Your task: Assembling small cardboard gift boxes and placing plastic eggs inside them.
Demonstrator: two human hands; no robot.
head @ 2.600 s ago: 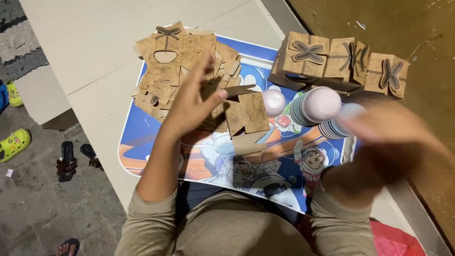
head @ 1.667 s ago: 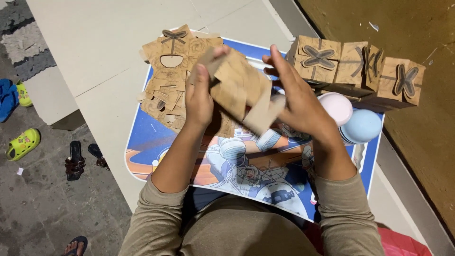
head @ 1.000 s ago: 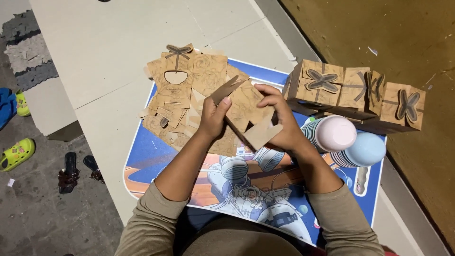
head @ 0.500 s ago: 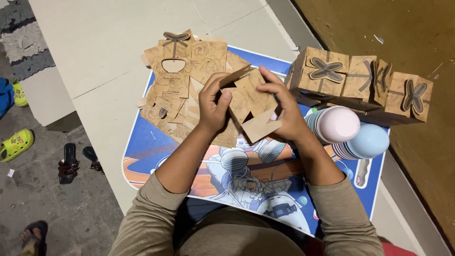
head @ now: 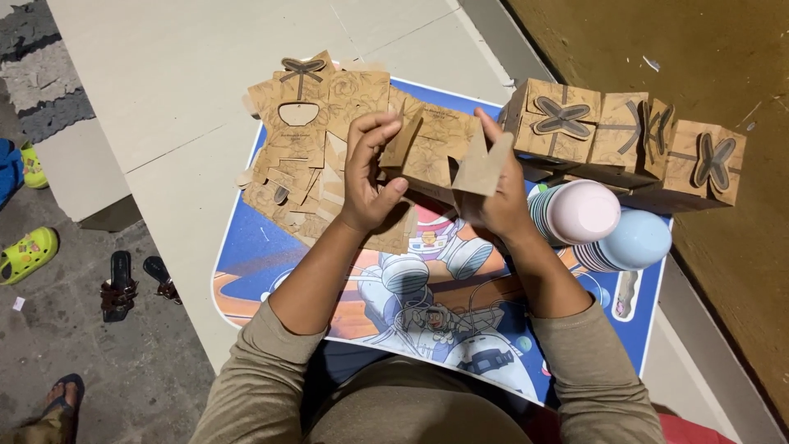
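Note:
Both hands hold one half-folded brown cardboard box (head: pixel 436 152) above a blue cartoon mat (head: pixel 427 312). My left hand (head: pixel 370 177) grips its left flap with fingers curled over the edge. My right hand (head: pixel 493 197) holds its right side, where a flap sticks up. Under and left of the box lies a pile of flat brown box blanks (head: pixel 308 140), one with a bow-shaped tab on top.
Three finished brown boxes (head: pixel 625 136) with bow tops stand in a row at the mat's far right. Stacked pink cups (head: pixel 575 214) and blue cups (head: pixel 629 242) lie on their sides beside them. Sandals (head: pixel 136 284) and green clogs (head: pixel 29 251) lie on the floor to the left.
My right hand came in from the cups and joined the left on a box blank. The blank was lifted, then lowered toward the pile and folded further into shape.

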